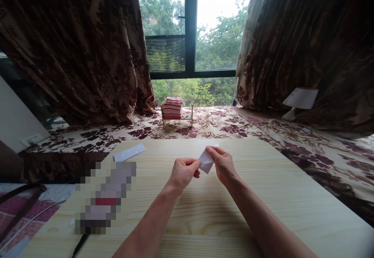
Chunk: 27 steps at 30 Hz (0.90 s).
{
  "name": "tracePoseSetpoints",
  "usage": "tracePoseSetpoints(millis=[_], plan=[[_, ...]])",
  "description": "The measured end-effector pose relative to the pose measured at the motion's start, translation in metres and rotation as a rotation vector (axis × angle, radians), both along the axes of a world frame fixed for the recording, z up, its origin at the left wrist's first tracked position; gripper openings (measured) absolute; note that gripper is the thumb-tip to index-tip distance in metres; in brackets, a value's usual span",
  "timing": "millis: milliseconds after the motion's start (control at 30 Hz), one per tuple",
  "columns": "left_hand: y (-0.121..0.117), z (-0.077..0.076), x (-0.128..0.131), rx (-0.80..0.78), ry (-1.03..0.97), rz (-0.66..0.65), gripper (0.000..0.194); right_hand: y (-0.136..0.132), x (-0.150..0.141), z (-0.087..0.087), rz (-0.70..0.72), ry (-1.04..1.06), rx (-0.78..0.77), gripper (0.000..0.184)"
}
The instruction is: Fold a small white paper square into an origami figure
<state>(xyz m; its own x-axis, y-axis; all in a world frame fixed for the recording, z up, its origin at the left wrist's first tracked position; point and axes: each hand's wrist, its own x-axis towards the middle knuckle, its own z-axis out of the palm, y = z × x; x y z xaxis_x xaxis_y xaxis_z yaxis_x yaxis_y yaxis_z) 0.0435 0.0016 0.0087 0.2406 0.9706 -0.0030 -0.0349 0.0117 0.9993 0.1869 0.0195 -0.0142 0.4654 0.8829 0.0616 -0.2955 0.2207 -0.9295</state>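
I have a small, pale piece of paper (206,162) pinched in both hands, out in front of me over the far half of the pale wooden tabletop (286,195). My left hand (184,171) grips its left edge between thumb and forefinger, the other fingers curled under; my right hand (223,164) grasps its upper right side the same way, so the sheet sits tilted between them. It looks folded, though I can't make out how many layers there are

To my left on the tabletop lies a white paper strip (129,152), near the far edge, and nearer me a blurred-out object (106,195) with a black cord (79,246). Beyond, on the floral cloth (230,129), a little rack (192,114) bears a stack of pink-and-white striped cloths (173,108), and a white-shaded lamp (300,98) stands off to the right
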Motion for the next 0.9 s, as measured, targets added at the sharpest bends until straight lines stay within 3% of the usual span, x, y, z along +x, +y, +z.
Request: tracePoseSetpoints(millis=[133, 333, 500, 900], plan=[[0.003, -0.001, -0.004, -0.027, -0.044, 0.092, 0.018, 0.0, 0.01, 0.0, -0.076, -0.045, -0.001, 0.034], [0.007, -0.002, -0.005, -0.029, -0.106, 0.188, 0.019, -0.017, -0.008, 0.005, 0.152, -0.218, -0.033, 0.034], [0.006, -0.001, -0.006, -0.042, -0.122, 0.173, 0.021, -0.023, -0.017, 0.011, 0.243, -0.286, 0.009, 0.033], [0.003, 0.001, -0.007, -0.089, -0.112, 0.071, 0.025, -0.022, -0.016, 0.009, 0.242, -0.277, 0.036, 0.034]])
